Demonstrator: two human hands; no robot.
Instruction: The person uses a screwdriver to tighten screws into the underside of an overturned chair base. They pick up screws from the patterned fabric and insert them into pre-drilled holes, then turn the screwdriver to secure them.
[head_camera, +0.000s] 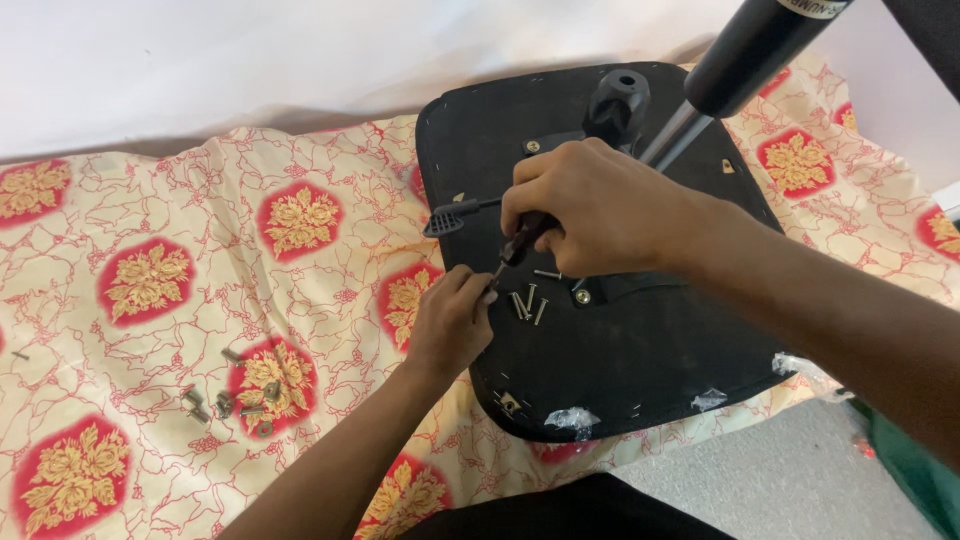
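An upturned black chair seat lies on a patterned cloth, underside up, with its black mechanism plate and knob at the far side. My right hand is closed around a dark-handled screwdriver that points down-left. My left hand pinches something small at the screwdriver's tip, at the seat's left edge; what it is stays hidden. Several loose silver screws lie on the seat just right of my left hand. A black lever sticks out left from the mechanism.
A black gas cylinder with a chrome rod slants in from the top right. More screws and washers lie on the cream and red floral cloth at lower left. A white wall runs behind; grey floor at lower right.
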